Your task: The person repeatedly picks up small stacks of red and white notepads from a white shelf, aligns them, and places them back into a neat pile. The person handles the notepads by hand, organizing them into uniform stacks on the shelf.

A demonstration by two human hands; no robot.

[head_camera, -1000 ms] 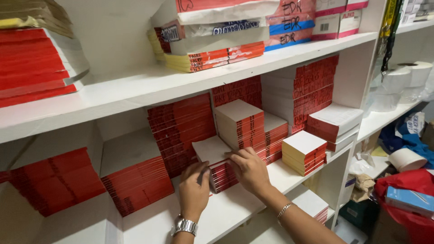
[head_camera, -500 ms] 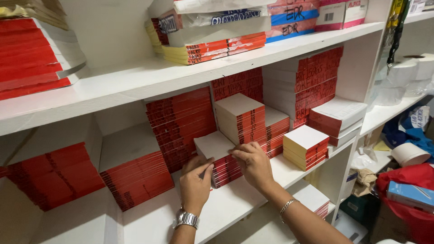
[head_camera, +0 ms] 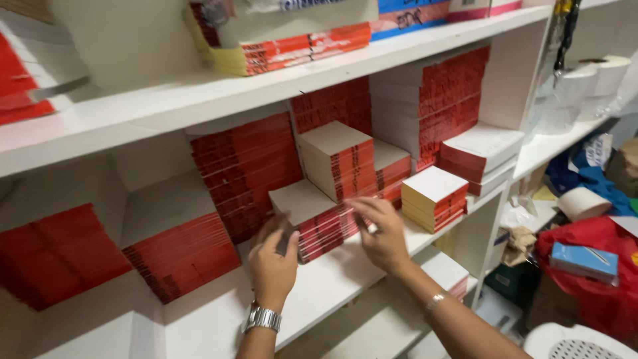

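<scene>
A white wrapped package point(head_camera: 292, 20) lies on the top shelf; a blue box point(head_camera: 583, 260) rests on red cloth.

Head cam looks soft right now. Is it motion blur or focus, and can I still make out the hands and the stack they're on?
Head view: motion blur smears the right hand and its fingers, the left hand less so; the low stack of red-spined booklets between them stays readable in shape, its spine markings not. Lighting is even on the white shelf, no glare; straight shelf edges lean, wide-angle distortion.

low pad stack point(head_camera: 318, 223) on shelf point(head_camera: 345, 296) btwn hands, taller stack point(head_camera: 337, 159) behind, small stack point(head_camera: 435, 198) right
</scene>
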